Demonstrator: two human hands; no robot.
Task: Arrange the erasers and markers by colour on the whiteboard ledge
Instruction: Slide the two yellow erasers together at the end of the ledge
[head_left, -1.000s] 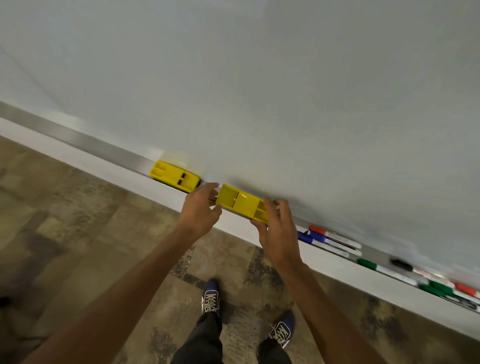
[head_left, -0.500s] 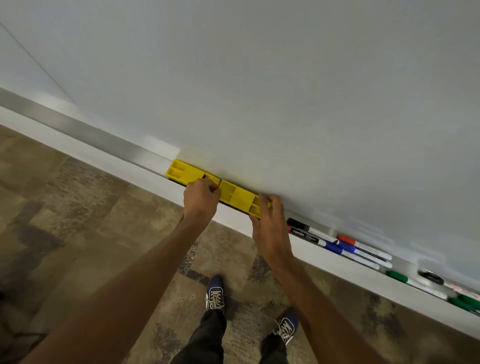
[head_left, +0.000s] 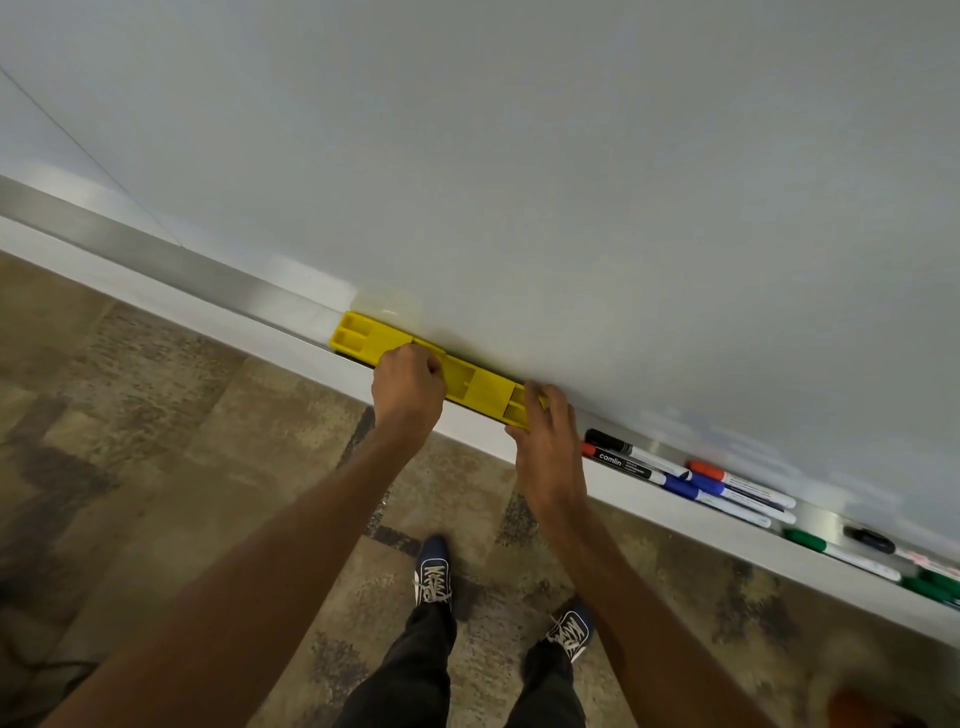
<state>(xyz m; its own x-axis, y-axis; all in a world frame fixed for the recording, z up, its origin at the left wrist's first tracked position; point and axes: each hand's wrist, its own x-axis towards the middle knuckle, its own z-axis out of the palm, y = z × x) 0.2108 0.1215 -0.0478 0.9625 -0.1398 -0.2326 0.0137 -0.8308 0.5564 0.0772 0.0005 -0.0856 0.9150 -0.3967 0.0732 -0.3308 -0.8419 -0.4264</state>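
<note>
Two yellow erasers end to end on the whiteboard ledge (head_left: 156, 262), a hand on each.

The left hand (head_left: 408, 387) is curled in a closed grip over the left eraser (head_left: 363, 338); the right hand (head_left: 545, 436) has loosely spread fingers on the right eraser (head_left: 480, 387), pinching its end. Just right lie a black marker (head_left: 608, 440), red marker (head_left: 706, 472), blue markers (head_left: 685, 486) and green marker (head_left: 805, 540) crowding the ledge; carpet (head_left: 156, 415) and shoes (head_left: 434, 571) below.
</note>
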